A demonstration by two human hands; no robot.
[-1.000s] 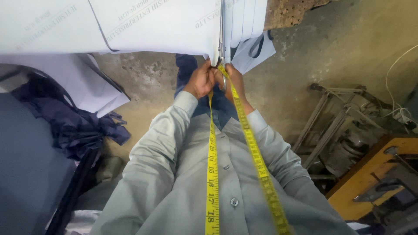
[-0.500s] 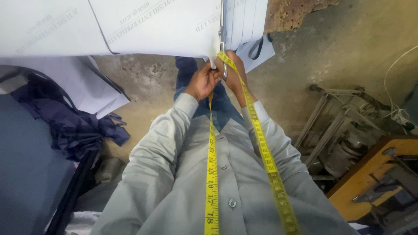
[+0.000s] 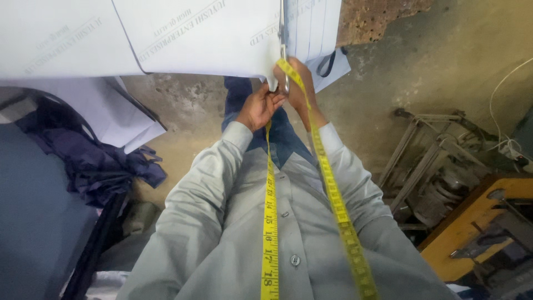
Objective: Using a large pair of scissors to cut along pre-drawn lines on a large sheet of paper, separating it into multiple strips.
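Working at the worktop's near edge, where the cloth [image 3: 211,39] is hanging over: left hand [image 3: 260,105] pinching its hem, fingers together; right hand [image 3: 297,83] clamping a metal blade [image 3: 283,50], likely scissors, beside the tape [image 3: 269,222]. Probably cutting, calling for steady tension. Seeing no containers.

Yellow measuring tape [image 3: 270,222] is hanging in two strands down the frame's centre, converging at upper middle. White fabric sheet [image 3: 205,39] is spreading across the upper left, its lower edge apparently being pinched there.
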